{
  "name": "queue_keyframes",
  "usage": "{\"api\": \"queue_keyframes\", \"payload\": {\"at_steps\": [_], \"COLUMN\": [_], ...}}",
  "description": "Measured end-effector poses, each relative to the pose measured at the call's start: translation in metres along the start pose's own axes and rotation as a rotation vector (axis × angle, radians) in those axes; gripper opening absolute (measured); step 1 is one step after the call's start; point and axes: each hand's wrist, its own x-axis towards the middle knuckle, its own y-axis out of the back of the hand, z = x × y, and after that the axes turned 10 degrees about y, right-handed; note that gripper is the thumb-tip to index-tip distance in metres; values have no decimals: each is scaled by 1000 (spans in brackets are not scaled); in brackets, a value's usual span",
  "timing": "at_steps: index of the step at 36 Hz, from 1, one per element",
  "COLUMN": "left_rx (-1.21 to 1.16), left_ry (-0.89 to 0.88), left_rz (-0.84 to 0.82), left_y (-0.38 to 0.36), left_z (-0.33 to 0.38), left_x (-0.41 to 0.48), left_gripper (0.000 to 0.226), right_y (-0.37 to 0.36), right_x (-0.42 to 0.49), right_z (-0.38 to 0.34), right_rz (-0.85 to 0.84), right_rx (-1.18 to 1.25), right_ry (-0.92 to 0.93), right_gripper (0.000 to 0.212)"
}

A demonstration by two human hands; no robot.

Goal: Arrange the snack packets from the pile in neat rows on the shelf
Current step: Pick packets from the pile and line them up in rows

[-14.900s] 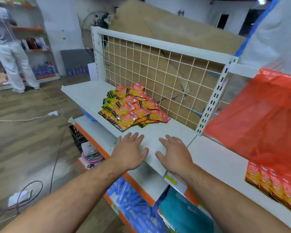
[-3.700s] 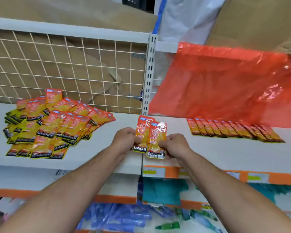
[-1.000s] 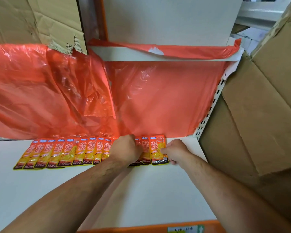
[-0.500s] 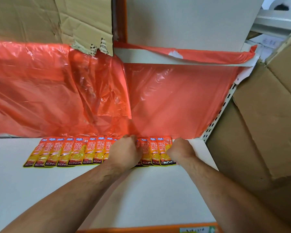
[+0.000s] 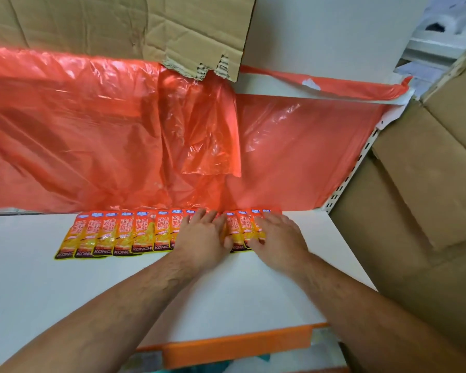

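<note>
Packets [image 5: 113, 234] lay in one row at the back of the shelf [image 5: 226, 289], each overlapping its neighbour, faces up, their top edges touching the foot of the red plastic sheet [image 5: 105, 135]. The row ran from left of the middle toward the right end of the shelf.

My left hand [image 5: 202, 238] lay flat on the packets right of the row's middle, palm down, its fingers [image 5: 203, 216] straight and a little spread, reaching to the packets' tops. It gripped nothing and only pressed. My right hand [image 5: 277, 238] lay the same way on the row's right end, fingers stretched out and released, covering the last packets so that I could not tell where the row stopped under it. A few packets showed between my two hands, which were near each other but apart.

The sheet hung creased across the whole back of the shelf. Torn cardboard [image 5: 189, 30] stood above it. Brown boxes [image 5: 425, 189] were stacked to the right, just beside the perforated white upright [image 5: 353, 168]. An orange strip [image 5: 237, 344] ran along the shelf's front edge.
</note>
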Motion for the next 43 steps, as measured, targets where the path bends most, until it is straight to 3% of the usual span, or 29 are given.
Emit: {"api": "queue_keyframes", "payload": {"at_steps": [2, 10, 29, 43], "left_rx": [-15, 13, 94, -22], "left_ry": [16, 109, 571, 768], "left_rz": [-42, -70, -62, 32], "left_y": [-2, 6, 47, 68], "left_z": [-9, -35, -84, -185], "left_x": [-6, -48, -215, -292], "left_gripper": [65, 66, 65, 63], "right_y": [-1, 0, -1, -13], "right_x": [-6, -18, -72, -72], "right_z": [-16, -60, -169, -304], "right_rz": [-39, -95, -179, -187], "right_rx": [0, 43, 159, 110], "right_ry": [30, 126, 502, 725], "right_gripper": [74, 70, 68, 65]}}
